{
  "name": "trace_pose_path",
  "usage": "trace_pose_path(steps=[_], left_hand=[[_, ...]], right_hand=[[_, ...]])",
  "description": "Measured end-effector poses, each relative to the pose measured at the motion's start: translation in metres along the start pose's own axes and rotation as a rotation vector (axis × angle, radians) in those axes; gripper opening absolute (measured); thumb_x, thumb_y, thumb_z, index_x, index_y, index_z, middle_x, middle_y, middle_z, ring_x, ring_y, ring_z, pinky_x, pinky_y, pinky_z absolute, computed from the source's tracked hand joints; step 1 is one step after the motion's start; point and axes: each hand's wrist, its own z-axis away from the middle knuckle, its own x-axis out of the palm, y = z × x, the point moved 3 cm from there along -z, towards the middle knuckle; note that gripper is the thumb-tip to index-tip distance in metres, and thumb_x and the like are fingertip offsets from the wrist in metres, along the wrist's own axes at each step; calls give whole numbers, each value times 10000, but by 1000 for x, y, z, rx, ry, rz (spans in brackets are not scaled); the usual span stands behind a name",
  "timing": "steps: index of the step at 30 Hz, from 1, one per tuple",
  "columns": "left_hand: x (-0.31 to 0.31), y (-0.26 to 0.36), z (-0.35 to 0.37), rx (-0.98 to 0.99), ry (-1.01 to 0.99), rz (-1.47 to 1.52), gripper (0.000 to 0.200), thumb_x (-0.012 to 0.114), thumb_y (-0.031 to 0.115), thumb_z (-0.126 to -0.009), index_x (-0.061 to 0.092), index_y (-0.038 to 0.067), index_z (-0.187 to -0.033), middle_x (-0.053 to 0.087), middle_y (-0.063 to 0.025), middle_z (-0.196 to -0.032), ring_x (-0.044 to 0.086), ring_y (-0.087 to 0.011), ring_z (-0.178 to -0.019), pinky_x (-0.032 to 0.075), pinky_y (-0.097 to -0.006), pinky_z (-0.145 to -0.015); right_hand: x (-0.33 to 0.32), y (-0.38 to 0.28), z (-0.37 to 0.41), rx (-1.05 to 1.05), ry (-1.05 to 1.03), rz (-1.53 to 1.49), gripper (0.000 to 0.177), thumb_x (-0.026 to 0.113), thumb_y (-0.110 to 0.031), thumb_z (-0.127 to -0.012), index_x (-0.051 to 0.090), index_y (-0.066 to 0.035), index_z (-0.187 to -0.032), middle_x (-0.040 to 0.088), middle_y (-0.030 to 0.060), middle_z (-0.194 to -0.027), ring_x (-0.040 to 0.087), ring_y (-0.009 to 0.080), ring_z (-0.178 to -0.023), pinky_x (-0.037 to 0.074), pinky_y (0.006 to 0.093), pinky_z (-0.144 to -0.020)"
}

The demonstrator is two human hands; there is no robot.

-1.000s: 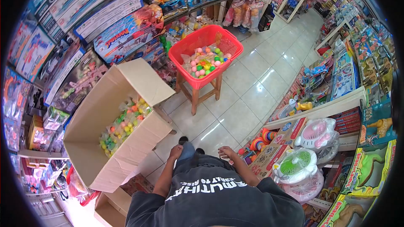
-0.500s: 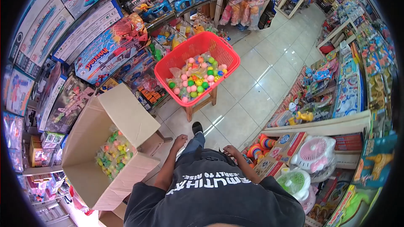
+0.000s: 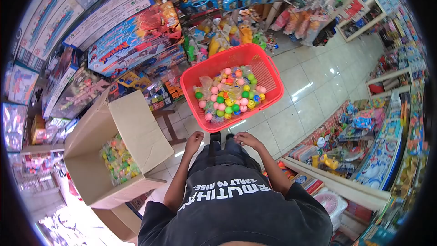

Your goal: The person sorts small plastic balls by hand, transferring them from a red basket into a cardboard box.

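Observation:
A red plastic basket [image 3: 268, 102] stands ahead of me, with many small coloured balls [image 3: 227, 98] and clear plastic bags inside. My left hand [image 3: 195, 141] hangs just below the basket's near left corner, apart from it, fingers curled together with nothing seen in them. On the other side, my right hand [image 3: 246, 139] is below the near rim, its fingers bent and thumb side turned inward; whether it holds anything small is unclear. To the left is an open cardboard box [image 3: 141, 127] holding bagged coloured balls [image 3: 119, 158].
Boxed toys [image 3: 132, 41] are stacked at the left. Bagged toys [image 3: 227, 36] hang behind the basket. A low shelf [image 3: 346, 184] with toys and a pink fan [image 3: 330, 202] stands at the right. Tiled floor [image 3: 314, 109] runs along the aisle.
I have come closer to the basket, and both feet are now near it. My hands have moved up toward its near rim. The cardboard box sits slightly lower and further left in view.

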Motion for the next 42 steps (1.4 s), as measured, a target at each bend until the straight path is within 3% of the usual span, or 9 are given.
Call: trace_pose_path(steps=[7, 13, 20, 23, 25, 28, 31, 33, 42], left_hand=[[-24, 82, 12, 2, 447, 308, 194, 503, 155, -868, 555, -2, -967, 594, -61, -846, 542, -118, -769, 428, -250, -726], [-37, 130, 5, 72, 710, 284, 196, 496, 154, -881, 551, -1, -986, 585, -54, -885, 527, -110, -828, 406, -245, -755], [-32, 168, -17, 109, 862, 195, 198, 486, 117, -859, 540, 9, -1016, 576, -92, -978, 536, -156, -937, 406, -262, -796], [-25, 183, -26, 181, 939, 129, 171, 480, 87, -851, 544, 1, -984, 567, -108, -948, 552, -198, -915, 424, -303, -786], [-19, 184, -29, 163, 973, 130, 169, 478, 67, -835, 543, 0, -976, 559, -125, -947, 554, -223, -911, 421, -314, -789], [-15, 183, -32, 196, 1002, 90, 170, 472, 54, -825, 543, 1, -971, 556, -135, -937, 546, -259, -912, 411, -322, -804], [-11, 187, -29, 212, 1042, -32, 170, 482, 98, -857, 559, -8, -966, 573, -117, -934, 553, -194, -903, 418, -297, -793], [-9, 187, -28, 159, 1032, 19, 163, 475, 59, -826, 546, 1, -961, 555, -139, -924, 531, -285, -916, 396, -338, -812], [-5, 201, -31, 206, 1057, 41, 154, 478, 74, -839, 547, -9, -950, 559, -138, -908, 547, -264, -883, 411, -326, -775]], right_hand=[[11, -150, 42, -202, -545, 35, 270, 470, -278, -894, 539, -64, -1043, 548, 38, -1049, 513, 105, -951, 413, 264, -821], [-1, -230, 21, -263, -937, 182, 282, 447, -270, -906, 539, -32, -1027, 544, 35, -958, 513, 126, -936, 397, 266, -840], [-21, -252, -104, -382, -641, 442, 281, 529, -255, -850, 559, -25, -1010, 580, 64, -900, 553, 145, -883, 435, 277, -772], [-7, -247, -146, -556, -499, 687, 287, 575, -261, -812, 582, -35, -989, 578, 87, -930, 571, 176, -852, 447, 298, -733], [1, -241, -163, -941, -271, 1059, 267, 594, -209, -766, 590, -68, -993, 567, 121, -904, 585, 249, -847, 471, 359, -704], [3, -217, -180, -751, -152, 1401, 238, 581, -168, -740, 590, -80, -961, 548, 129, -911, 574, 312, -860, 482, 406, -696], [5, -207, -187, -753, -57, 1379, 200, 570, -145, -728, 583, -80, -917, 533, 115, -940, 571, 319, -872, 485, 414, -704], [2, -205, -189, -741, -74, 1378, 209, 568, -144, -724, 576, -82, -924, 534, 113, -947, 569, 314, -880, 481, 411, -713], [-30, -236, -160, -864, -258, 1083, 195, 576, -81, -709, 553, -39, -898, 577, 130, -915, 570, 291, -852, 457, 394, -702]])
